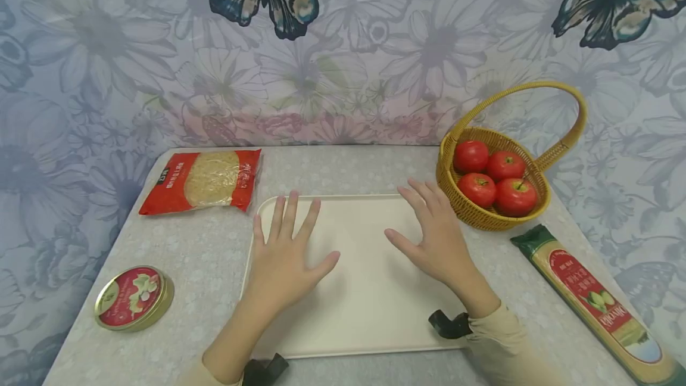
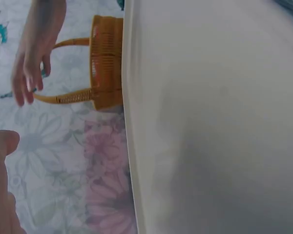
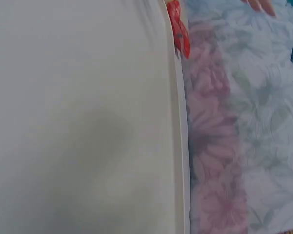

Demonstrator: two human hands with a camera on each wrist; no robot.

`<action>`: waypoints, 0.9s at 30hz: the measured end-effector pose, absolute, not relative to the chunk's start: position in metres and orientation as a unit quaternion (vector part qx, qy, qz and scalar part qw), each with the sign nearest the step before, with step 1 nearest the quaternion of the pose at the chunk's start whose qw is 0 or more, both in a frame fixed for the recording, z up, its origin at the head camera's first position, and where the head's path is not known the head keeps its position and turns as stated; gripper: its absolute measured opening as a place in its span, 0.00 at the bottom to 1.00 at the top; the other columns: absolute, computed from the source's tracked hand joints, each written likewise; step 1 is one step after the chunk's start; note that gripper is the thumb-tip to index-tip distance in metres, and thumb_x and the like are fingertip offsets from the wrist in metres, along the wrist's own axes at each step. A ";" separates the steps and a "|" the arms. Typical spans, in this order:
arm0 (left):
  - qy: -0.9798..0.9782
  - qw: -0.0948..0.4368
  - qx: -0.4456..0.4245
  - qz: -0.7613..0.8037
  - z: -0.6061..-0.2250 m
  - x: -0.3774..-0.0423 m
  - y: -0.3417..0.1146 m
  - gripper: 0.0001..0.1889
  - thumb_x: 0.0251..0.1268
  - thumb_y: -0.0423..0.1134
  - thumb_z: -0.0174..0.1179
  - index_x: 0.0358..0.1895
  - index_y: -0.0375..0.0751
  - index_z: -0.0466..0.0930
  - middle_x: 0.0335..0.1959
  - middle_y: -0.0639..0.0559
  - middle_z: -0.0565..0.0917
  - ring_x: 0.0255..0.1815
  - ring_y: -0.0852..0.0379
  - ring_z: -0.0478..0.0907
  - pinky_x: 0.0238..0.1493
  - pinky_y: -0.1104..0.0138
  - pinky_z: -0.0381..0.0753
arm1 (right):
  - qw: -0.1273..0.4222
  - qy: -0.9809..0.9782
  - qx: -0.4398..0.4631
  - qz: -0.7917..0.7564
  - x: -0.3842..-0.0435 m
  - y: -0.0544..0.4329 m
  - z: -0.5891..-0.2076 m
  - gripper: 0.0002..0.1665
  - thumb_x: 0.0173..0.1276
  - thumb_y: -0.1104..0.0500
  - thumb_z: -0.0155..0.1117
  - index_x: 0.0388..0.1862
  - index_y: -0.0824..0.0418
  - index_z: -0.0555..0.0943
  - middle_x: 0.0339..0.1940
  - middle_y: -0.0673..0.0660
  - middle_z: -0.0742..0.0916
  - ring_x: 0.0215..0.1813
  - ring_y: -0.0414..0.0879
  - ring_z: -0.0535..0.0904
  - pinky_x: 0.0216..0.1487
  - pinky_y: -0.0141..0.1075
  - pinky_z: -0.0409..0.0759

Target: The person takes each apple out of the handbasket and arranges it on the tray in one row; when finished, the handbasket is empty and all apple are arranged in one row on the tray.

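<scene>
Both hands hover over a cream rectangular tray (image 1: 354, 314) in the middle of the table. My left hand (image 1: 284, 261) is over the tray's left side, palm down with fingers spread, holding nothing. Over the right side is my right hand (image 1: 436, 243), its fingers extended and its thumb apart, also holding nothing. In the left wrist view the thumb of the left hand (image 2: 0, 180) shows at the lower left, with the right hand (image 2: 33, 63) farther off. The right wrist view looks across the tray (image 3: 88, 97), and fingertips of the left hand (image 3: 261, 6) show at its top.
A red noodle bag (image 1: 200, 180) lies at the back left, with a round tin (image 1: 135, 298) nearer the front. A wicker basket (image 1: 477, 216) holding several red apples (image 1: 506, 165) stands at the back right. A long green-and-gold packet (image 1: 600, 308) lies along the right edge.
</scene>
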State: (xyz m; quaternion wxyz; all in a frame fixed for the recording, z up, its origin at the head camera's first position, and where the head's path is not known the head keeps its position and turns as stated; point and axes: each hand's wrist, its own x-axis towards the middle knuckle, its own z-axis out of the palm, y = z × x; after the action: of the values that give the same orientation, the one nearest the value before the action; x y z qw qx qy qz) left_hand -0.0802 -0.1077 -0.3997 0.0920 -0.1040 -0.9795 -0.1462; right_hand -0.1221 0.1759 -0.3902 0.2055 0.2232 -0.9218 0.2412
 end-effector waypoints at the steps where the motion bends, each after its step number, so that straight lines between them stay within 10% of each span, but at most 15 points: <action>1: -0.978 0.089 -0.103 -0.156 -0.400 -0.079 -0.111 0.48 0.61 0.75 0.48 0.80 0.69 0.36 0.83 0.54 0.31 0.84 0.49 0.28 0.77 0.35 0.32 | 0.205 -0.918 0.224 0.253 -0.124 0.181 -0.390 0.44 0.59 0.44 0.70 0.73 0.52 0.68 0.75 0.57 0.70 0.77 0.60 0.59 0.74 0.62 0.59; 16: -0.956 -0.001 -0.079 -0.283 -0.425 -0.061 -0.181 0.56 0.61 0.68 0.59 0.81 0.52 0.32 0.83 0.42 0.33 0.83 0.38 0.31 0.77 0.36 0.42 | 0.172 -0.917 0.129 0.335 -0.164 0.285 -0.378 0.39 0.64 0.53 0.70 0.72 0.55 0.68 0.74 0.62 0.69 0.74 0.62 0.60 0.70 0.69 0.59; 27: -0.921 -0.113 -0.070 -0.365 -0.452 -0.051 -0.223 0.76 0.36 0.64 0.78 0.81 0.48 0.28 0.82 0.37 0.31 0.81 0.33 0.26 0.70 0.27 0.40 | 0.103 -0.945 0.120 0.287 -0.195 0.334 -0.387 0.42 0.66 0.53 0.69 0.74 0.64 0.64 0.72 0.70 0.69 0.74 0.67 0.59 0.72 0.68 0.55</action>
State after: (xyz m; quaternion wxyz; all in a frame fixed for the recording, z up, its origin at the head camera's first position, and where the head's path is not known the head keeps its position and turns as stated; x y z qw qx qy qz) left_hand -0.0511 -0.2225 -0.4524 -0.1129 -0.0697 -0.9213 -0.3655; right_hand -0.1945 0.3342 -0.3867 0.1029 0.1197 -0.9448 0.2871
